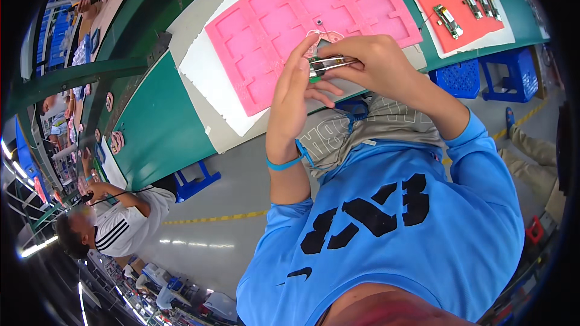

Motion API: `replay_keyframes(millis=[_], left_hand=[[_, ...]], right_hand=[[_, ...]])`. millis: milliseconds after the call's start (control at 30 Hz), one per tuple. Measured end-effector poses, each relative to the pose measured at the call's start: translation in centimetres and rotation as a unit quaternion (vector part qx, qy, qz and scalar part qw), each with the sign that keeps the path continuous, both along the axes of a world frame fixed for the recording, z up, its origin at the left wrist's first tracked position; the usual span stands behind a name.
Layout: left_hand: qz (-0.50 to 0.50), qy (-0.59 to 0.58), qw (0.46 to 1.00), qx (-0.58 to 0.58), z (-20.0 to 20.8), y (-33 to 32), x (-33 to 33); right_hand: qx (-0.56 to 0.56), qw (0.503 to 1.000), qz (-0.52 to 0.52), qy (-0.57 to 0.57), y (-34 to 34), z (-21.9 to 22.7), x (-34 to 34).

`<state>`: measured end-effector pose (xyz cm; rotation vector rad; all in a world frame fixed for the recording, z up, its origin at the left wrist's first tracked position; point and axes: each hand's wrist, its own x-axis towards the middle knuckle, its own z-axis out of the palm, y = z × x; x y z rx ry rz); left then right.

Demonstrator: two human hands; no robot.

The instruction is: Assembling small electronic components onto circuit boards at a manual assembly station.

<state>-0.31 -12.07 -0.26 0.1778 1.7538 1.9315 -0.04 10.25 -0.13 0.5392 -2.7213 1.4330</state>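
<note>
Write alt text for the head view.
A person's right hand holds silver tweezers at a small green part in their left hand, near the edge of a pink compartmented tray. Circuit boards lie on an orange mat to the right.

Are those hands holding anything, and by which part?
The right hand pinches silver tweezers toward their right-hand end. The left hand seems to steady a small green-edged part; exactly where its fingers grip is hidden.
</note>
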Motion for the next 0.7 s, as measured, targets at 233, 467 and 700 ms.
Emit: replay_keyframes(millis=[233, 467, 700], left_hand=[[0.011, 0.005, 0.998, 0.062, -0.8, 0.1, 1.1], [0.009, 0.167, 0.966, -0.198, 1.6, -2.3, 0.0], [0.024, 0.452, 0.850, -0.271, -2.4, 0.7, -2.7]], right_hand=[[-0.023, 1.000, 0.013, 0.000, -0.4, -0.9, 0.5], [-0.076, 0.995, -0.039, -0.042, 1.6, 0.1, -0.3], [0.133, 0.990, 0.003, 0.047, 1.5, -0.5, -1.2]])
